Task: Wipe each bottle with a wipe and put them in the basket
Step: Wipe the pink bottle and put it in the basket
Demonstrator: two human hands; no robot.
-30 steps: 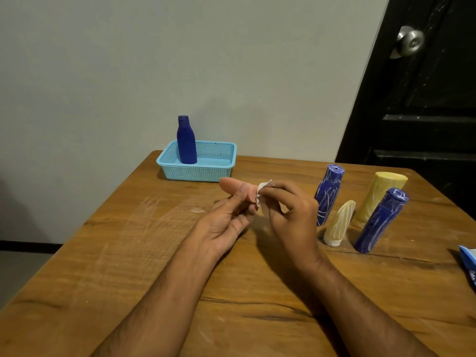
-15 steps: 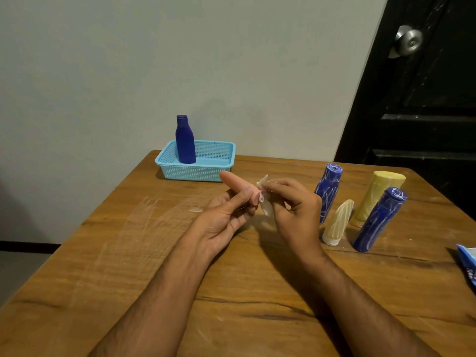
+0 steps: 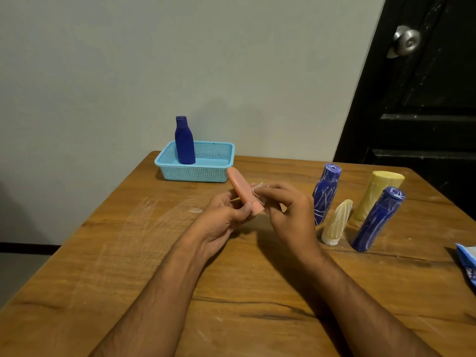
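Note:
My left hand (image 3: 221,217) grips a small pink bottle (image 3: 242,189) above the middle of the wooden table, its far end tilted up toward the basket. My right hand (image 3: 288,212) pinches a small white wipe (image 3: 258,189) against the bottle's right side. A light blue mesh basket (image 3: 219,161) sits at the table's far edge with one dark blue bottle (image 3: 184,141) upright inside it. To the right stand two dark blue bottles with white streaks (image 3: 325,194) (image 3: 377,220), a yellow bottle (image 3: 376,194) and a small cream tube (image 3: 336,222).
A blue wipe packet (image 3: 467,264) lies at the right table edge. A small clear scrap (image 3: 195,210) lies on the table left of my hands. A grey wall stands behind the table, and a black door with a metal knob (image 3: 405,42) is at the right.
The pink bottle's far end has tilted further up and toward the basket. My right hand has slid the wipe along the bottle's side.

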